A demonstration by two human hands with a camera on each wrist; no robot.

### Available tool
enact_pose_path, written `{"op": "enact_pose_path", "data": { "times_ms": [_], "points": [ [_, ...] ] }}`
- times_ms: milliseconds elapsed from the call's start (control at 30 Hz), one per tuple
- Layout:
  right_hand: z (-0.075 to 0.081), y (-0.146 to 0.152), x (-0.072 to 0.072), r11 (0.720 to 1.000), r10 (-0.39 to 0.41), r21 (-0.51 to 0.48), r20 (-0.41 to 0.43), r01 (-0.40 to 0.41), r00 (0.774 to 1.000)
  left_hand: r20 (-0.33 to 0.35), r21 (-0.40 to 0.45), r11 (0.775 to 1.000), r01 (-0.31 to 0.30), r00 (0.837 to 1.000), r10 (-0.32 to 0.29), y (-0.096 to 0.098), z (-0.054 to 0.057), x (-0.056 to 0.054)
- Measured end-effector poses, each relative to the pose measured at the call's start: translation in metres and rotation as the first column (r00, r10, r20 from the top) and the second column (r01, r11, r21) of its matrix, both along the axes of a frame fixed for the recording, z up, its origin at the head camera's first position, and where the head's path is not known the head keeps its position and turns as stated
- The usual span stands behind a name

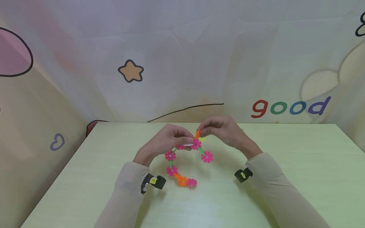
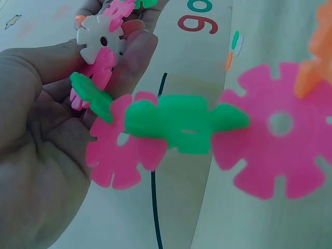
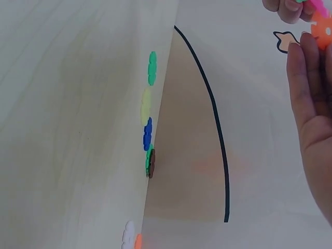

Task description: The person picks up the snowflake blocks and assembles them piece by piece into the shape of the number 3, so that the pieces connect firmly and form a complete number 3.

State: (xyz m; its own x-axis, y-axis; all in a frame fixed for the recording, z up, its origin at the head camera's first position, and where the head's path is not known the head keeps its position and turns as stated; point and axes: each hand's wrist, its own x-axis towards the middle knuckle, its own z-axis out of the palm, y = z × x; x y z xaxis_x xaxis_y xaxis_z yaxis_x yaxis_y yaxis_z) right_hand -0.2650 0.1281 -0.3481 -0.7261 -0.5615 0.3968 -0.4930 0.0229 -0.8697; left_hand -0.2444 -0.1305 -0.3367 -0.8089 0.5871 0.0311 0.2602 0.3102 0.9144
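Observation:
A chain of slotted flower-shaped plastic discs, mostly pink and green, hangs in a curve over the table. My left hand (image 1: 171, 137) grips it near the top, thumb and fingers on the white disc (image 2: 101, 39). From there pink discs (image 1: 170, 155) and green ones run down to an orange disc (image 1: 182, 181) and a pink end disc (image 1: 192, 182). On the other side a pink disc (image 1: 207, 157) dangles from a green link (image 1: 201, 151). My right hand (image 1: 223, 129) pinches a separate-looking orange disc (image 3: 322, 31) at the pink disc (image 1: 196, 144) beside the left fingertips.
Behind the hands, loose discs lie toward the table's back: green (image 3: 152, 67), yellow (image 3: 146, 106), blue (image 3: 148, 134), brown (image 3: 151, 163) and white (image 3: 128, 236). A printed cloth backdrop (image 1: 182, 63) rises at the far edge of the pale table (image 1: 299, 177).

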Motion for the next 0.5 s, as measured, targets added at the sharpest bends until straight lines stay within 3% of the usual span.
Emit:
{"op": "enact_pose_path", "data": {
  "times_ms": [200, 500],
  "points": [
    [0.001, -0.002, 0.004, 0.998, -0.032, 0.052, -0.020, 0.033, 0.999, -0.008, 0.003, 1.000, -0.012, 1.000, 0.012, -0.001, 0.000, 0.001],
    [0.006, -0.008, 0.016, 0.958, -0.103, 0.262, -0.070, 0.118, 0.992, -0.037, 0.012, 0.992, -0.125, 0.991, 0.125, -0.002, 0.002, 0.001]
  ]
}}
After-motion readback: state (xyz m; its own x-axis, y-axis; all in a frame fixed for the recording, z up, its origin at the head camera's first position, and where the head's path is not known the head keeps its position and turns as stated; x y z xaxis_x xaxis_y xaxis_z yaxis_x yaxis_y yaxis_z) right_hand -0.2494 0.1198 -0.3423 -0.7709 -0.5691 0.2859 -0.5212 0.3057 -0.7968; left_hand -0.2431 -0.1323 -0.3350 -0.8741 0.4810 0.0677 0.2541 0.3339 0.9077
